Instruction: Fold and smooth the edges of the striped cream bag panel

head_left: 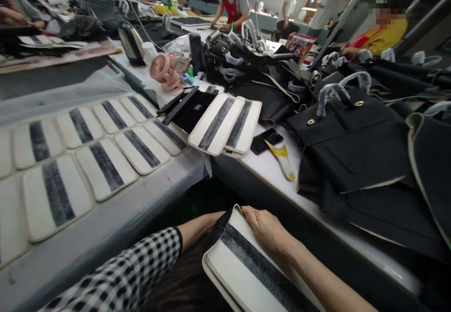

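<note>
In front of my body I hold a white, round-cornered bag panel [243, 274] with a dark grey stripe. It is tilted, and black material is folded at its top left corner. My right hand [264, 227] grips its upper right edge, fingers curled over the rim. My left hand [217, 219] reaches behind the panel's upper left corner, its fingers hidden. Two similar striped panels [214, 124] lie overlapped at the table corner. Beside them are a black phone [267, 141] and a yellow-and-white tool [281, 159].
Several striped panels [105, 170] cover the left table. Black bags [355, 138] with plastic-wrapped handles fill the right table. A pink fan [164, 71], a kettle [131, 43] and a white cup [149, 52] stand further back. Other people work beyond. A dark gap separates the tables.
</note>
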Demonstrator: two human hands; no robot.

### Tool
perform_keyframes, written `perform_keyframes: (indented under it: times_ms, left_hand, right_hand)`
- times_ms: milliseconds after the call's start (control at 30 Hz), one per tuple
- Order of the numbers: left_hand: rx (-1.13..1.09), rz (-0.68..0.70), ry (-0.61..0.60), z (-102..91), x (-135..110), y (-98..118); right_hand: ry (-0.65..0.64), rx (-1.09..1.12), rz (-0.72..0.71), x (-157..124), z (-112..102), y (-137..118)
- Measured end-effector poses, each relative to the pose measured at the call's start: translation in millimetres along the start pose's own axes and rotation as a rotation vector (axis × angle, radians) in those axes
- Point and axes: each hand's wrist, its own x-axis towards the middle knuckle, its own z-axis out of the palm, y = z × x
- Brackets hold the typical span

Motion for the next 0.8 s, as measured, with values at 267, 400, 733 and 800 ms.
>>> perform_keyframes:
  times_ms: [267, 400, 733, 800]
  left_hand:
    - [0.039, -0.067, 0.064, -7.9, 24.2, 20.0]
    - [0.119, -0.004, -0.027, -28.3, 48.3, 74.2]
    - [0.605, 0.071, -0.433, -16.0, 47.4, 135.3]
    - [0.680, 0.105, -0.411, -16.3, 46.7, 136.7]
  right_hand:
    - [-0.100, 0.299, 0.011, -50.2, -15.5, 47.2]
    - [-0.114, 0.412, 0.009, -92.0, -14.5, 82.9]
    - [-0.147, 0.661, 0.146, -178.3, -15.4, 139.5]
    - [-0.147, 0.718, 0.148, -181.6, -14.6, 145.8]
